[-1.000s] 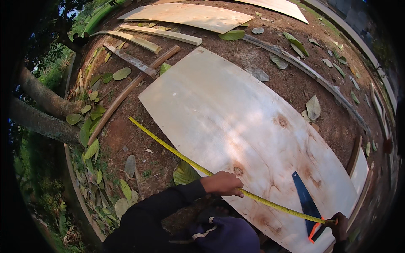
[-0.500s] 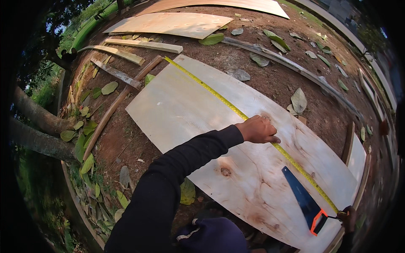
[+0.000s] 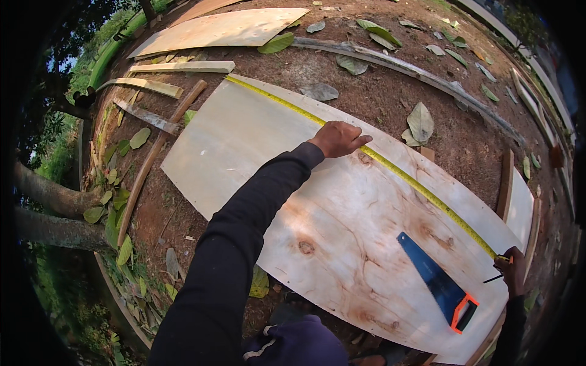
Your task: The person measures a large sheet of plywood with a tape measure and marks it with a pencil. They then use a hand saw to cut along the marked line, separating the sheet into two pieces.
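Observation:
A sheet of plywood (image 3: 244, 161) lies across the ground before me, pale with brown knots and grain. Along its far long edge stretches the yellow blade of a tape measure (image 3: 421, 188), from the far left corner to the right end. My left hand (image 3: 339, 139) is closed round the blade partway along, its thumb pointing right. At the right end my right hand (image 3: 513, 268) grips the tape measure, its case mostly hidden by the fingers. A thin dark stick (image 3: 493, 279) pokes out from that hand. Nearest to it, a handsaw (image 3: 436, 277) with an orange-and-black handle rests on the plywood.
Another plywood sheet (image 3: 220, 32) lies at the back. Wooden strips (image 3: 183, 66) and a curved brown batten (image 3: 155, 155) are on the left, near tree trunks (image 3: 58, 229). A long grey pole (image 3: 415, 70) crosses the soil behind. Large leaves (image 3: 420, 124) are scattered about.
Both hands have moved toward the far edge, bringing the tape measure closer to that edge of the plywood. The dark stick shows more clearly at my right hand. The saw stays on the sheet.

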Available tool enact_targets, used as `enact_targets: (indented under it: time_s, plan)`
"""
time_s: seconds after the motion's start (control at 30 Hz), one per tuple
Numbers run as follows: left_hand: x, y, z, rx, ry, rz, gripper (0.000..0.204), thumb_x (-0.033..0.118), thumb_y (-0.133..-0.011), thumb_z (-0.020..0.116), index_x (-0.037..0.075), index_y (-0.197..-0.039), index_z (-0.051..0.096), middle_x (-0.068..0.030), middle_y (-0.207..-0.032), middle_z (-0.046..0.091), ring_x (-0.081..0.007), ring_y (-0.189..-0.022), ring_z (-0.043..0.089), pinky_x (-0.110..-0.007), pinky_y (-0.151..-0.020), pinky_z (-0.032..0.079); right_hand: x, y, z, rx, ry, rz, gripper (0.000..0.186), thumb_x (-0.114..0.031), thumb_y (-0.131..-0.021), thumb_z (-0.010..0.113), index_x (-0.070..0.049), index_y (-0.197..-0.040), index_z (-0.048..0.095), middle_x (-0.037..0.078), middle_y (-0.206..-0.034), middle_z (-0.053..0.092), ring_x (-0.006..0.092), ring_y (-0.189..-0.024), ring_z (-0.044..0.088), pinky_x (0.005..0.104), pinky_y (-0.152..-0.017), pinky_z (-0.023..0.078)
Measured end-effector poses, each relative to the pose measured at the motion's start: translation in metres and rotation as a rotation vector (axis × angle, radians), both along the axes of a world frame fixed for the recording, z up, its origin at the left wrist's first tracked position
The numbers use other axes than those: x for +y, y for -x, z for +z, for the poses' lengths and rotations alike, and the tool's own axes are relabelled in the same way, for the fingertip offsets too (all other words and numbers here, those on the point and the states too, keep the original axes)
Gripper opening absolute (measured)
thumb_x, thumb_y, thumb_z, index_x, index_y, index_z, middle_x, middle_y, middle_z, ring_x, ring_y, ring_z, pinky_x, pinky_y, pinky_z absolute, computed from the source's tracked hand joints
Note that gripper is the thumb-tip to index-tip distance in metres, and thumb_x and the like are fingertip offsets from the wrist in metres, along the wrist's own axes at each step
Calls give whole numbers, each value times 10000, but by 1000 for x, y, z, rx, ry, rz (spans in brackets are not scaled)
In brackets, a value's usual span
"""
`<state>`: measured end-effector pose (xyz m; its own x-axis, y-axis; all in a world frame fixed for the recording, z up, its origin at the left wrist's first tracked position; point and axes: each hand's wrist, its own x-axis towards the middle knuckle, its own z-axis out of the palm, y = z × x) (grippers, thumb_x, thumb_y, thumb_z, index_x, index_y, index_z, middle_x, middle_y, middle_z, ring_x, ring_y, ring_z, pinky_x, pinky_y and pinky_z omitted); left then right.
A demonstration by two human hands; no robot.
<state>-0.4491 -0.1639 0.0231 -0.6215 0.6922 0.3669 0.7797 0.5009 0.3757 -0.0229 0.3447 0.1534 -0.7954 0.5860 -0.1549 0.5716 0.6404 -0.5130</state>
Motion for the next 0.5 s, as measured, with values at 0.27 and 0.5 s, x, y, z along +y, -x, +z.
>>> enact_targets:
  time_s: [0.27,0.5]
  plan:
    - [31,14,0,21,-79,-75,522,452,-1033,611,43,-710,590,-190,-687,620,-410,-677,635,-505,-650,502,3,-2,10,-39,-59,-53,251,-7,-799,801,22,-822,553,152,-783,699,228,-728,758,353,-631,642]
    - [3,23,-9,-35,80,69,502,390,-1062,593,18,-733,518,-206,-688,565,-419,-667,582,-507,-632,452,-11,56,7,-274,-336,24,349,-365,-829,843,-85,-959,678,130,-901,731,329,-883,716,448,-739,515]
